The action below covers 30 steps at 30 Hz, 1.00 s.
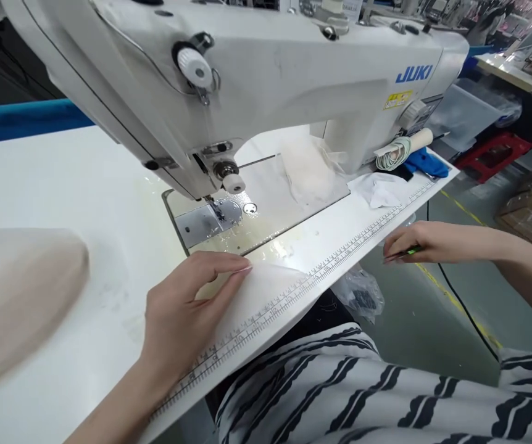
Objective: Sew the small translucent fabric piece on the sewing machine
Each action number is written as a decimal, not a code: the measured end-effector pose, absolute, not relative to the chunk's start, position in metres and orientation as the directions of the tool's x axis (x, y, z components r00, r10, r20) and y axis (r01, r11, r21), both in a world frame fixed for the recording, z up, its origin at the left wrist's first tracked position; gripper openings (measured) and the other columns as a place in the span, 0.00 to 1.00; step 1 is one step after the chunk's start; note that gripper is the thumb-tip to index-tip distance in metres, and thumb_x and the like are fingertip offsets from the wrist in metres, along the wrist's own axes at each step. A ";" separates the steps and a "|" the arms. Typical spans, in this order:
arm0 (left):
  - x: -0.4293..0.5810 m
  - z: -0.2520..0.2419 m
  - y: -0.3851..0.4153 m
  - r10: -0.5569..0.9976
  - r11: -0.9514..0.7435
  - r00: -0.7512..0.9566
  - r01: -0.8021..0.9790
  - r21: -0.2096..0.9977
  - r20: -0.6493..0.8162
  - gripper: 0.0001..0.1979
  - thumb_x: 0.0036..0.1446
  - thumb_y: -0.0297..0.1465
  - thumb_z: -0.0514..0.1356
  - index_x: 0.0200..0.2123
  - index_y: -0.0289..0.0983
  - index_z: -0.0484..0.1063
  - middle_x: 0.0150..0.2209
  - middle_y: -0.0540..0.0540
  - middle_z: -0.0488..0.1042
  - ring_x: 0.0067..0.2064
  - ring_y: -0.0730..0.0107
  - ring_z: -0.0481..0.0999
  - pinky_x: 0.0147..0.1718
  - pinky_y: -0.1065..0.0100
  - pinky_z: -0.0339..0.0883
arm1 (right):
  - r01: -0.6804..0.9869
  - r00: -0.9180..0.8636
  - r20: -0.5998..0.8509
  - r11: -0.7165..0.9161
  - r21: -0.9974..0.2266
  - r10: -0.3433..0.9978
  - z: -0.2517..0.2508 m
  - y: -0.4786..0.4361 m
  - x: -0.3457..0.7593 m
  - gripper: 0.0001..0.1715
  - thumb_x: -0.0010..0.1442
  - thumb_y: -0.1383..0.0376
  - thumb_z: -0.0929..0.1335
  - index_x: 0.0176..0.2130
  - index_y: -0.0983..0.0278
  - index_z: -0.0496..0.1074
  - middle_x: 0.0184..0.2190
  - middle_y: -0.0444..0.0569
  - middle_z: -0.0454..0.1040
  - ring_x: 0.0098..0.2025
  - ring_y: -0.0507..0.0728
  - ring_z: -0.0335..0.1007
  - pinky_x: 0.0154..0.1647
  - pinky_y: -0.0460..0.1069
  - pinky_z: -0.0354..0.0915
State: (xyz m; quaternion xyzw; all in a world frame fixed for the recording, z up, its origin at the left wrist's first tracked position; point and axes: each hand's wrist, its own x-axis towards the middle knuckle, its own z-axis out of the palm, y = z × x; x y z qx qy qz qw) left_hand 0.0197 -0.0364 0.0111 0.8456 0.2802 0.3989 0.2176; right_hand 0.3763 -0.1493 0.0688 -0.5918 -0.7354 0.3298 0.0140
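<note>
My left hand (196, 296) is closed in a pinch on the edge of a thin white fabric piece (270, 280) at the front of the sewing table. Up and to the left of that hand stands the needle area (217, 209) of a white JUKI sewing machine (294, 68). Past the table's front edge, my right hand (407, 242) is closed around a small tool (415, 250) with a bright green part and a thin dark tip. Most of that tool is hidden by the fingers.
A ruler strip (331, 262) runs along the table's front edge. Cream fabric (310, 169) lies under the machine arm. Farther right are white cloth (381, 188), a coil of pale green cord (393, 154) and blue cloth (428, 162). A blurred beige shape (25, 296) lies left.
</note>
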 end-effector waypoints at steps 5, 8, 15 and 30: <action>0.020 0.015 -0.035 0.692 -0.700 0.515 0.310 0.643 0.506 0.02 0.57 0.28 0.61 0.34 0.41 0.73 0.35 0.51 0.74 0.38 0.71 0.74 0.33 0.69 0.69 | 0.866 -0.073 -0.187 -0.031 -0.500 0.980 0.057 -0.131 0.366 0.26 0.60 0.53 0.65 0.55 0.61 0.68 0.49 0.51 0.72 0.47 0.59 0.69 0.44 0.51 0.66; 0.020 0.016 -0.035 0.715 -0.677 0.502 0.325 0.660 0.486 0.02 0.57 0.28 0.61 0.34 0.41 0.74 0.34 0.51 0.73 0.36 0.71 0.73 0.32 0.69 0.68 | 0.918 -0.024 -0.039 0.007 -0.397 0.999 0.042 -0.118 0.357 0.24 0.63 0.55 0.61 0.54 0.64 0.67 0.48 0.54 0.71 0.45 0.59 0.69 0.44 0.52 0.64; 0.022 0.016 -0.035 0.722 -0.657 0.508 0.291 0.695 0.470 0.02 0.57 0.28 0.61 0.33 0.40 0.73 0.33 0.50 0.73 0.36 0.72 0.73 0.34 0.69 0.69 | 0.957 0.260 0.120 -0.272 0.103 0.958 0.026 -0.086 0.339 0.24 0.64 0.58 0.59 0.56 0.66 0.64 0.40 0.56 0.75 0.35 0.63 0.71 0.25 0.50 0.55; 0.017 0.012 -0.039 0.485 -0.868 0.460 0.360 0.343 0.744 0.05 0.54 0.23 0.62 0.34 0.38 0.72 0.32 0.48 0.73 0.32 0.72 0.73 0.28 0.71 0.68 | 0.754 -0.436 0.400 0.570 -0.327 0.806 0.045 -0.088 0.218 0.16 0.63 0.64 0.64 0.51 0.61 0.63 0.43 0.47 0.73 0.21 0.47 0.60 0.21 0.46 0.56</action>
